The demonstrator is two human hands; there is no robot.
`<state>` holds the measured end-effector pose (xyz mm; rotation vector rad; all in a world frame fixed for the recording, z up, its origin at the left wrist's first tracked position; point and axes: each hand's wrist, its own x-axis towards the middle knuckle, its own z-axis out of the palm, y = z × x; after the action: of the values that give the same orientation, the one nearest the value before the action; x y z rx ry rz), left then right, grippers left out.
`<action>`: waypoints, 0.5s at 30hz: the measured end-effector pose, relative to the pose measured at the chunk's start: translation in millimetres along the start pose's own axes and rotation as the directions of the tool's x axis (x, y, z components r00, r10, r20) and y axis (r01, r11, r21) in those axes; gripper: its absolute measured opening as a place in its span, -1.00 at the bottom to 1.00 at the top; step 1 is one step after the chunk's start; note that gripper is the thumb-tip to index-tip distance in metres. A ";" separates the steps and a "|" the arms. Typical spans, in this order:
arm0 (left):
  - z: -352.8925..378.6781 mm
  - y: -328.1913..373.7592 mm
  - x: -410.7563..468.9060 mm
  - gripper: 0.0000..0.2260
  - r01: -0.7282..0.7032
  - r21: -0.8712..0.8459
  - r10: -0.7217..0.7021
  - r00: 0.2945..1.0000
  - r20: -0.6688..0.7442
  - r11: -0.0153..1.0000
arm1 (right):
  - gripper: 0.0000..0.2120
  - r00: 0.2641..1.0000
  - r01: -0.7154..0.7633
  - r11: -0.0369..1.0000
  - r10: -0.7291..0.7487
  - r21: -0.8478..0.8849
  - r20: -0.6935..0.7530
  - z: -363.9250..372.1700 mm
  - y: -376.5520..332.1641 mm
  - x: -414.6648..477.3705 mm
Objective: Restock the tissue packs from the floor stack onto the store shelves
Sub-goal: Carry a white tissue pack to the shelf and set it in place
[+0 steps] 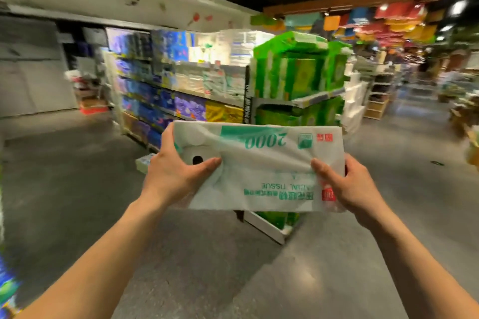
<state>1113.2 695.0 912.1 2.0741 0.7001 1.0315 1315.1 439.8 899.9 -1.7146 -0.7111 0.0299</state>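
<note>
The left grip [176, 176] and the right grip [344, 184] each pinch one end of the tissue pack [259, 163], held in air before the shelves [318, 97], so carry it level and approach slowly.

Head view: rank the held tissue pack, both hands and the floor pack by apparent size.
Largest: tissue pack, also close to the camera.
Next: left hand and right hand, about alike.
Smallest: floor pack, farther off and partly hidden by the left hand.
</note>
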 end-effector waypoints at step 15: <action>0.8 -193.7 369.0 0.02 0.076 0.132 -0.035 0.956 -0.293 0.988 | -0.64 0.978 0.152 0.985 -0.163 0.087 0.133 295.7 34.5 403.7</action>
<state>1281.9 1075.9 925.8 2.0287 0.9999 1.3025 1543.5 885.6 926.5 -1.5898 -0.9370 0.0670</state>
